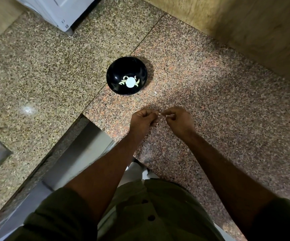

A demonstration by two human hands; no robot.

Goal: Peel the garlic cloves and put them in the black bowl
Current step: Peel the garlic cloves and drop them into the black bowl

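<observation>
The black bowl [116, 72] stands on the granite counter, a little beyond my hands. Several peeled garlic cloves [122, 82] lie in its bottom around a round white glare spot. My left hand [143, 121] and my right hand [180, 121] meet in front of the bowl, both with fingers curled. Between their fingertips they pinch a small pale garlic clove [161, 116], mostly hidden by the fingers, with a thin strip of skin showing.
The speckled granite counter [210, 94] runs in an L shape, with a seam left of the bowl. A white appliance [60, 11] stands at the far left. A beige tiled wall [245, 32] rises at the right. A few bits of skin [155, 93] lie near the bowl.
</observation>
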